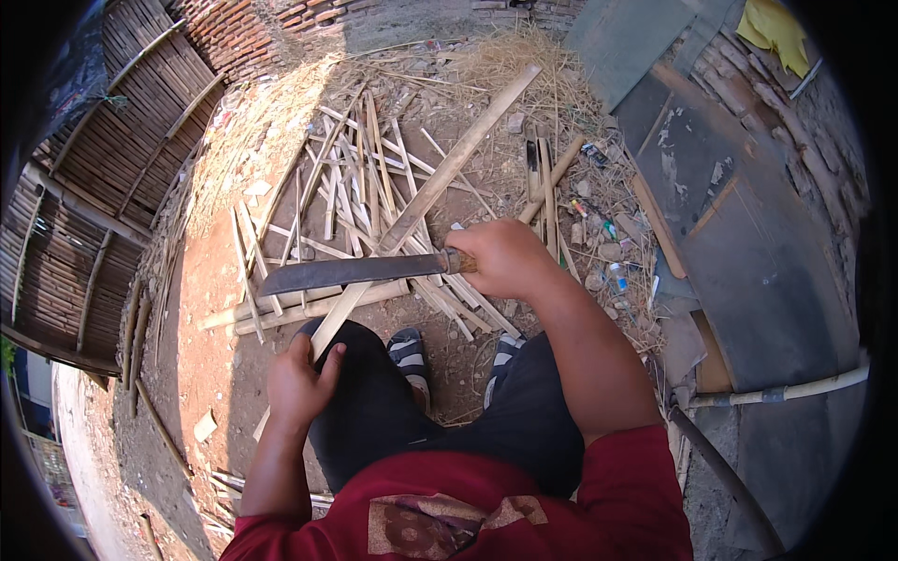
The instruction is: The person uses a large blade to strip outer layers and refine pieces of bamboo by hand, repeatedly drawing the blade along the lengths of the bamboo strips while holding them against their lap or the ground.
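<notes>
My right hand (pixel 505 257) is closed round the handle of a machete (pixel 355 272), whose broad dark blade points left. A long, pale bamboo strip (pixel 458 154) slants from my left knee up to the far right, and the blade crosses over it; whether the two touch I cannot tell. At the strip's near end, my left hand (pixel 304 379) grips it beside my left thigh. Beyond my feet lies a loose heap of split bamboo strips (pixel 360 178) on the dirt, partly hidden by the blade and the long strip.
Two thicker bamboo poles (pixel 318 306) lie at the heap's near edge. Scattered litter (pixel 613 271) and dry straw (pixel 524 70) cover the ground at right and back. Dark panels (pixel 748 271) lean at right, a slatted bamboo wall (pixel 122 122) stands left, and a brick wall (pixel 229 33) behind.
</notes>
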A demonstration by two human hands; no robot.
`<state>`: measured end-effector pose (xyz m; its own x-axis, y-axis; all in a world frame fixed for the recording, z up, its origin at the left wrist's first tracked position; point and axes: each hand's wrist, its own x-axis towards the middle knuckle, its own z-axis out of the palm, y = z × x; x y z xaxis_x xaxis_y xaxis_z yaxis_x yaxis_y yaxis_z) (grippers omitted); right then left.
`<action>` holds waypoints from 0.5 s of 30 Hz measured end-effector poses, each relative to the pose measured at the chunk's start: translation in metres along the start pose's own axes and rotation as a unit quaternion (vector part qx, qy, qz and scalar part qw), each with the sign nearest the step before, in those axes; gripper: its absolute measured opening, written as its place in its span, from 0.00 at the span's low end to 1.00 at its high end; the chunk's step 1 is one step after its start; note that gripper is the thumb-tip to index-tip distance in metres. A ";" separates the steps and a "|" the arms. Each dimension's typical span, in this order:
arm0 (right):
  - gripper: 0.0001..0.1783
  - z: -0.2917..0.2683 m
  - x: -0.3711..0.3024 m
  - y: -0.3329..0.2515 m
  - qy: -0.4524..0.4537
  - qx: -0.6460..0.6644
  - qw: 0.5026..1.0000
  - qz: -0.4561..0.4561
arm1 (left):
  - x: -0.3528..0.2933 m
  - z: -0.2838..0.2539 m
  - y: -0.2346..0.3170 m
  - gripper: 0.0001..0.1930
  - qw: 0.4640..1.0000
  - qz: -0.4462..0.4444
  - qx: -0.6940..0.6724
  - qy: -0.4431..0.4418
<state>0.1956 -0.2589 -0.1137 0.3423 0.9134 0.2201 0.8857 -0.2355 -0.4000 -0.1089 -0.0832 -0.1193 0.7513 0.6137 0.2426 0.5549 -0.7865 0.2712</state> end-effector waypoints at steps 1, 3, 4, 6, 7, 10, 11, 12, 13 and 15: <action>0.25 -0.004 0.000 -0.010 -0.040 -0.036 0.998 -0.016 | -0.002 -0.002 -0.006 0.24 1.000 0.001 -0.013 -0.005; 0.19 -0.007 -0.005 0.024 0.040 0.104 0.991 0.069 | -0.006 -0.003 -0.011 0.24 1.000 -0.007 -0.007 0.001; 0.17 -0.012 -0.004 0.046 0.087 0.164 0.972 0.147 | -0.007 -0.003 -0.014 0.24 1.000 -0.003 -0.002 0.001; 0.15 -0.007 -0.007 0.069 0.169 0.196 0.947 0.191 | -0.005 -0.001 -0.018 0.24 1.000 0.005 0.012 0.010; 0.15 0.000 -0.006 0.065 0.197 0.175 0.952 0.159 | -0.006 -0.003 -0.012 0.24 1.000 0.022 0.014 0.015; 0.21 0.006 -0.002 0.030 0.074 0.081 0.991 0.073 | -0.004 0.005 -0.012 0.24 0.999 0.028 0.008 0.032; 0.24 0.000 0.001 0.010 -0.004 0.047 0.998 0.046 | -0.005 0.007 -0.012 0.24 0.999 0.031 0.004 0.035; 0.26 -0.007 0.001 0.001 -0.019 0.028 0.999 0.031 | -0.004 0.006 -0.013 0.24 0.999 0.037 -0.003 0.037; 0.27 -0.012 0.001 -0.005 -0.033 0.008 0.999 0.016 | -0.005 0.005 -0.014 0.24 0.999 0.032 -0.003 0.036; 0.28 -0.009 0.001 0.010 0.023 0.044 0.997 0.053 | -0.007 -0.002 -0.018 0.24 0.999 0.020 -0.002 0.033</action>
<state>0.2077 -0.2630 -0.1090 0.4475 0.8687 0.2123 0.8136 -0.2969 -0.4998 -0.1250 -0.0733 -0.1244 0.7474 0.5858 0.3135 0.5236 -0.8098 0.2648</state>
